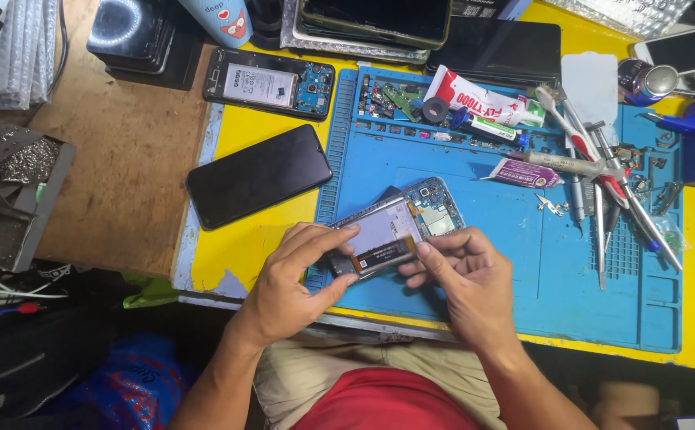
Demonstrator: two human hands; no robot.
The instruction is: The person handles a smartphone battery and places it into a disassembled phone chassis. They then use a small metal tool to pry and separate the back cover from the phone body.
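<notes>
An opened phone (427, 213) with its back off lies tilted over the blue repair mat (523, 295), showing a grey battery and a blue circuit board. My left hand (296, 279) grips its lower left end, thumb underneath and fingers on the battery's edge. My right hand (463, 275) holds the phone's lower right side, with thumb and forefinger pinching at the battery's lower corner near an orange strip.
A black phone (256, 175) lies face up on the yellow table left of the mat. Another opened phone (272, 82) sits behind it. Glue tubes (483, 99), tweezers and screwdrivers (602, 175) crowd the mat's back and right. More phones (686, 48) and a stack of screens line the far edge.
</notes>
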